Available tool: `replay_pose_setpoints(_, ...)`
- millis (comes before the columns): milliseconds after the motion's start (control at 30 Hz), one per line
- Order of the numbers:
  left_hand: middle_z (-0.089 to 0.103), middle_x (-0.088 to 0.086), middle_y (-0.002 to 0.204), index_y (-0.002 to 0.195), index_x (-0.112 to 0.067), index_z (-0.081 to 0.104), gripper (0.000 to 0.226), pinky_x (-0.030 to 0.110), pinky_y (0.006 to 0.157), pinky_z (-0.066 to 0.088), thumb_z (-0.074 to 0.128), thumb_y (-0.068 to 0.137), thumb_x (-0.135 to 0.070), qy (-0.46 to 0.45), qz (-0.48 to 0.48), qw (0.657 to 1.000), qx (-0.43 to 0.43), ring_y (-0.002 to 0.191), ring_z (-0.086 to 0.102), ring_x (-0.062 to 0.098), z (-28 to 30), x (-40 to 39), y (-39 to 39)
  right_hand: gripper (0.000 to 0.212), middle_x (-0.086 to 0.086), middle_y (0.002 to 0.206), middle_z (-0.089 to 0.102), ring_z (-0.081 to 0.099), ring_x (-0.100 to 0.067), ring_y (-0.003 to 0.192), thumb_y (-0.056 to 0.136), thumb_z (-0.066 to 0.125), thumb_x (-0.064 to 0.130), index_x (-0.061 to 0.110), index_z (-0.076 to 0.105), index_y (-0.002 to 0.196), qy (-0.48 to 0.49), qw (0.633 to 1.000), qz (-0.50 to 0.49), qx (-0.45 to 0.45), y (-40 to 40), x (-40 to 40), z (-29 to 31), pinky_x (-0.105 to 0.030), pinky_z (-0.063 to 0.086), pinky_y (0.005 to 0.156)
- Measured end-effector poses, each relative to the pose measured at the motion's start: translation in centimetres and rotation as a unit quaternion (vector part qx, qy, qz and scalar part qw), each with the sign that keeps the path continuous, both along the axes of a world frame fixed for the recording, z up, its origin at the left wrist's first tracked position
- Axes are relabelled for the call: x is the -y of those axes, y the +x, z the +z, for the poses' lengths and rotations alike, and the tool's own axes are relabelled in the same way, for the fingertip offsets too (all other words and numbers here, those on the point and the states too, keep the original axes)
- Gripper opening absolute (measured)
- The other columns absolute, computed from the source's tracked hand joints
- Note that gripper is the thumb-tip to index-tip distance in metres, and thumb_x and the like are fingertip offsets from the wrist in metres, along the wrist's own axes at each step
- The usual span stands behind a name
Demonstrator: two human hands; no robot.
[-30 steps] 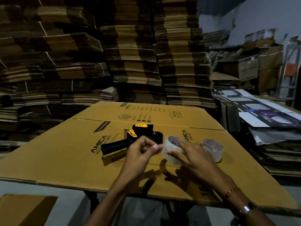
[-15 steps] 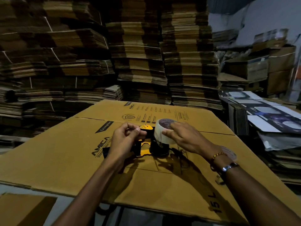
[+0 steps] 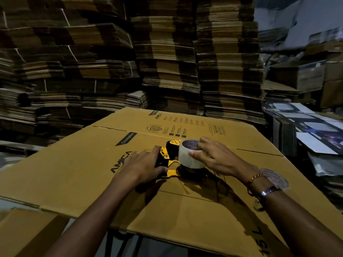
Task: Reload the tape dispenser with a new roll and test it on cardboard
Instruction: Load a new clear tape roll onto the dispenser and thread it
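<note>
Your left hand (image 3: 146, 166) grips the yellow-and-black tape dispenser (image 3: 169, 160) where it lies on its side on the flattened cardboard box (image 3: 74, 173) covering the surface, fingers curled round the handle end. Your right hand (image 3: 213, 158) pinches the clear tape roll (image 3: 191, 156) – thumb on the near wall, fingers (image 3: 202, 143) over the far rim – and holds it on the dispenser's black hub, seemingly not yet pushed fully down.

The risks from here:
- If the roll sits crooked, it may jam on the hub instead of seating.
- If it goes on the wrong way round, the sticky side would face away from the cardboard.
- The dim light hides the loose tape end – you could lose it.

A second tape roll (image 3: 274, 178) lies just behind your right wrist; a sweep could knock it.
</note>
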State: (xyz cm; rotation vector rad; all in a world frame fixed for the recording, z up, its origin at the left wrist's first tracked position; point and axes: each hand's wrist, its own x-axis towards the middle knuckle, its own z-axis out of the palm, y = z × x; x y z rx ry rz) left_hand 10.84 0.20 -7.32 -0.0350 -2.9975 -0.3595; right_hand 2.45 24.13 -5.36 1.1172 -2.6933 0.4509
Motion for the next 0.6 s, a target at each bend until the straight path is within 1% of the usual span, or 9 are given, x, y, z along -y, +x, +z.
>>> replay_pose_setpoints(67, 0.063, 0.009, 0.123, 0.149, -0.031, 0.021, 0.070, 0.038, 0.082, 0.047, 0.054, 0.092, -0.055, -0.008, 0.004, 1.000, 0.004, 0.108, 0.060, 0.029, 0.08, 0.07, 0.11, 0.069, 0.005, 0.109, 0.039, 0.050, -0.011, 0.086, 0.086, 0.027, 0.077, 0.016, 0.058, 0.092, -0.005, 1.000, 0.008, -0.012, 0.17, -0.02, -0.30, -0.028, 0.044, 0.062)
replay_pose_setpoints(133, 0.061, 0.010, 0.127, 0.150, -0.032, 0.019, 0.072, 0.037, 0.082, 0.044, 0.053, 0.092, -0.056, -0.008, 0.004, 1.000, 0.004, 0.112, 0.058, 0.030, 0.12, 0.04, 0.27, 0.069, 0.008, 0.122, 0.032, 0.053, -0.014, 0.091, 0.085, 0.031, 0.078, 0.016, 0.059, 0.095, -0.025, 1.000, 0.006, -0.013, 0.30, -0.19, -0.59, -0.032, 0.051, 0.065)
replay_pose_setpoints(200, 0.057, 0.011, 0.132, 0.152, -0.032, 0.017, 0.073, 0.039, 0.088, 0.044, 0.053, 0.093, -0.055, -0.004, 0.005, 1.000, 0.008, 0.118, 0.055, 0.031, 0.25, -0.01, 0.44, 0.059, 0.013, 0.136, 0.028, 0.054, -0.017, 0.103, 0.086, 0.039, 0.075, 0.020, 0.055, 0.101, -0.051, 0.999, -0.005, 0.006, 0.45, -0.25, -0.71, -0.033, 0.054, 0.072)
replay_pose_setpoints(267, 0.053, 0.013, 0.138, 0.154, -0.035, 0.012, 0.076, 0.042, 0.097, 0.042, 0.052, 0.093, -0.056, -0.002, 0.009, 1.000, 0.015, 0.125, 0.051, 0.033, 0.35, 0.03, 0.50, 0.053, 0.009, 0.147, 0.029, 0.049, -0.018, 0.117, 0.087, 0.050, 0.069, 0.026, 0.049, 0.117, -0.074, 0.997, -0.016, 0.035, 0.47, -0.20, -0.73, -0.034, 0.053, 0.085)
replay_pose_setpoints(333, 0.051, 0.013, 0.140, 0.155, -0.038, 0.009, 0.078, 0.043, 0.100, 0.042, 0.052, 0.093, -0.057, 0.004, 0.011, 1.000, 0.023, 0.128, 0.049, 0.033, 0.41, 0.15, 0.46, 0.071, 0.002, 0.150, 0.037, 0.048, -0.020, 0.126, 0.085, 0.057, 0.065, 0.030, 0.033, 0.141, -0.072, 0.995, -0.027, 0.065, 0.26, -0.19, -0.44, -0.038, 0.049, 0.097)
replay_pose_setpoints(367, 0.051, 0.013, 0.141, 0.155, -0.039, 0.009, 0.077, 0.043, 0.100, 0.042, 0.052, 0.093, -0.056, 0.007, 0.009, 1.000, 0.025, 0.128, 0.048, 0.033, 0.45, 0.15, 0.46, 0.080, 0.001, 0.151, 0.040, 0.047, -0.021, 0.129, 0.084, 0.059, 0.066, 0.032, 0.026, 0.148, -0.069, 0.994, -0.033, 0.082, 0.07, -0.19, -0.34, -0.041, 0.047, 0.102)
replay_pose_setpoints(433, 0.050, 0.013, 0.141, 0.155, -0.038, 0.009, 0.077, 0.043, 0.100, 0.041, 0.052, 0.093, -0.054, 0.012, 0.006, 1.000, 0.027, 0.128, 0.048, 0.032, 0.45, 0.19, 0.46, 0.091, 0.000, 0.154, 0.039, 0.045, -0.022, 0.133, 0.080, 0.059, 0.071, 0.032, 0.021, 0.153, -0.060, 0.991, -0.046, 0.111, -0.14, -0.07, -0.20, -0.043, 0.044, 0.107)
replay_pose_setpoints(500, 0.050, 0.012, 0.143, 0.155, -0.037, 0.008, 0.077, 0.044, 0.099, 0.042, 0.052, 0.094, -0.054, 0.009, 0.001, 1.000, 0.025, 0.128, 0.048, 0.032, 0.34, 0.25, 0.36, 0.098, -0.001, 0.157, 0.035, 0.043, -0.022, 0.135, 0.074, 0.054, 0.078, 0.030, 0.024, 0.153, -0.057, 0.987, -0.054, 0.140, -0.25, 0.10, -0.46, -0.044, 0.045, 0.108)
replay_pose_setpoints(600, 0.051, 0.010, 0.143, 0.155, -0.037, 0.008, 0.078, 0.043, 0.095, 0.043, 0.051, 0.093, -0.055, -0.001, -0.001, 1.000, 0.015, 0.125, 0.050, 0.030, -0.05, 0.42, 0.01, 0.100, -0.001, 0.158, 0.034, 0.041, -0.021, 0.135, 0.070, 0.055, 0.074, 0.027, 0.026, 0.153, -0.066, 0.986, -0.055, 0.146, -0.07, 0.30, -0.75, -0.044, 0.043, 0.109)
